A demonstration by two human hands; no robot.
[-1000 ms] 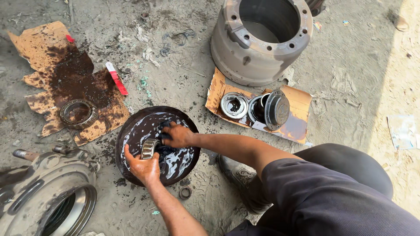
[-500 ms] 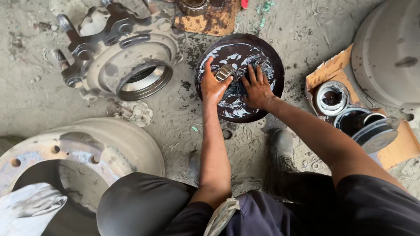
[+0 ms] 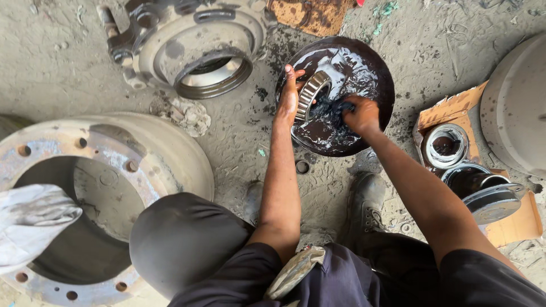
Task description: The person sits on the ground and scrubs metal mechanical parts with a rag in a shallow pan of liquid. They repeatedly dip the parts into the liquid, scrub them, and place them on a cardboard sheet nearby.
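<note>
A round black pan [image 3: 377,68] of dark oily liquid sits on the dirt floor ahead of me. My left hand [image 3: 288,96] grips a tapered roller bearing [image 3: 311,94], held on edge over the pan's left side. My right hand [image 3: 359,114] is shut inside the pan, fingers closed on something dark that I cannot make out, close beside the bearing.
A large brake drum [image 3: 108,170] with a grey rag [image 3: 31,219] lies at the left. A wheel hub [image 3: 187,45] lies at upper left. Cardboard [image 3: 512,224] at the right carries bearing rings [image 3: 446,145] and a cap [image 3: 492,199]. Another drum [image 3: 520,108] stands at far right. A small ring [image 3: 302,166] lies near the pan.
My view has swung around so the pan now lies ahead at upper centre. My left hand has tipped the bearing up on edge; my right hand has moved in closer beside it.
</note>
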